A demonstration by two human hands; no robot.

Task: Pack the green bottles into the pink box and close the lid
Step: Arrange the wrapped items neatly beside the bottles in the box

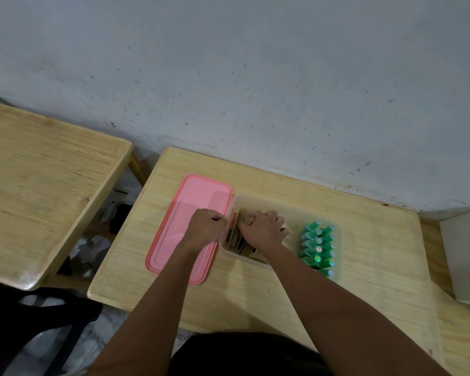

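Observation:
A translucent box stands on the small wooden table, its pink lid lying flat to its left. Several green bottles lie in two rows at the box's right end. Tan, stick-like items fill the left end. My left hand is over the box's left rim with fingers curled, pinching something small that I cannot make out. My right hand reaches into the box and grips the tan items, just left of the bottles.
A second wooden table stands to the left, with a gap and dark clutter on the floor between the two. A white cardboard box sits at the right edge. The grey wall runs right behind the table.

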